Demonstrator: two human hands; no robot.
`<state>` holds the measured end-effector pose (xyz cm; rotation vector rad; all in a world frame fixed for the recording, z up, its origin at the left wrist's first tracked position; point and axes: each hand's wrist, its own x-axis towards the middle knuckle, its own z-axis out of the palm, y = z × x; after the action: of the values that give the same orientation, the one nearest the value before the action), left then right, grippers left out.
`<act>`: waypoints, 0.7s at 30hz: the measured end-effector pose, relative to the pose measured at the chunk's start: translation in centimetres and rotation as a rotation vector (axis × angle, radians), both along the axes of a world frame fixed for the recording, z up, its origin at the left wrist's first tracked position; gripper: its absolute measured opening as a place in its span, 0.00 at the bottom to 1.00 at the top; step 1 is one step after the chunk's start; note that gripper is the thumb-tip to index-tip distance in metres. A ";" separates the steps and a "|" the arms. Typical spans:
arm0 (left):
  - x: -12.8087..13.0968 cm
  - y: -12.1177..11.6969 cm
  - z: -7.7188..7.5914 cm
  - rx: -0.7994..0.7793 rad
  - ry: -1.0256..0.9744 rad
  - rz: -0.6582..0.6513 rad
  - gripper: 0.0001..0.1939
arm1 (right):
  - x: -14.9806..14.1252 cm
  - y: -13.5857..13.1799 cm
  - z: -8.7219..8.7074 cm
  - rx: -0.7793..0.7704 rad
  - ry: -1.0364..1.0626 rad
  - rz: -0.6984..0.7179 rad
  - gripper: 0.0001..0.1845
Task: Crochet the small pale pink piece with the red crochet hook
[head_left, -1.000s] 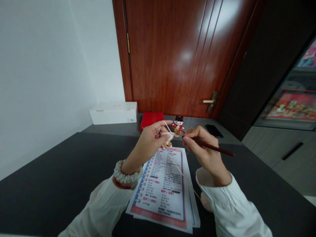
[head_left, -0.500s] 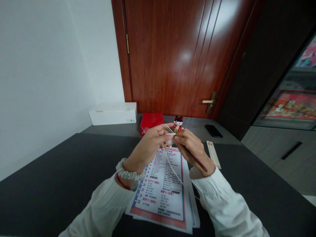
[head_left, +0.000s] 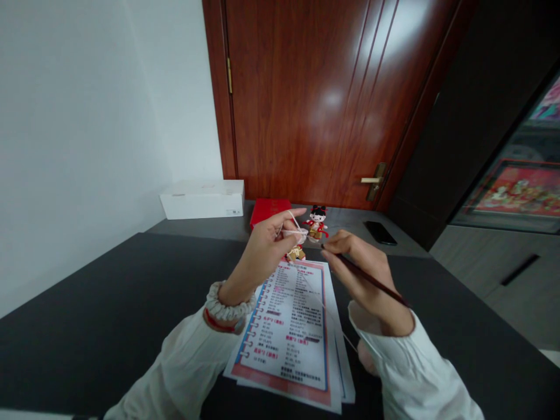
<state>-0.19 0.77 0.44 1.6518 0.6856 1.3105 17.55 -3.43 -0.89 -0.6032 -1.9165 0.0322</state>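
My left hand (head_left: 270,245) pinches a small piece of pale pink crochet work (head_left: 301,234), with yarn looped over its raised index finger. My right hand (head_left: 363,274) grips a dark brown crochet hook (head_left: 371,280) like a pen, a short way to the right of the piece. The hook's fine tip is too small to make out. A strand of yarn runs down over the printed pattern sheets (head_left: 297,326) to a pale pink ball of yarn (head_left: 366,357), partly hidden by my right sleeve. Beyond my hands stands a crocheted doll (head_left: 317,223) in red and gold.
Just past the sheets is another small crocheted figure (head_left: 296,252), partly covered by my left hand. A red box (head_left: 269,209) and a long white box (head_left: 203,199) stand at the back of the dark table (head_left: 131,315). A black phone (head_left: 380,233) lies at the back right.
My right hand came in to the crochet piece with the hook half a second ago and is now drawn back to the right. The left hand kept its hold, nearly in place.
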 end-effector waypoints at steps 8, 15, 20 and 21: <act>0.1 -0.8 -0.6 -0.064 -0.032 -0.118 0.24 | -0.1 2.2 -1.3 -0.544 0.576 0.459 0.09; 1.4 -0.8 0.5 -0.247 -0.199 -0.182 0.27 | -1.7 2.6 -1.7 0.010 0.172 -0.029 0.04; 1.4 -1.1 0.9 -0.340 -0.248 -0.240 0.23 | -1.5 3.1 -2.9 0.424 -0.039 -0.238 0.12; 1.2 -1.1 0.8 -0.353 -0.246 -0.262 0.23 | -1.5 3.2 -3.0 0.414 0.001 -0.174 0.12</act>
<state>0.99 -0.31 1.20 1.2254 0.4991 1.1066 16.05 -0.25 -3.88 -0.4824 -1.7923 -0.4642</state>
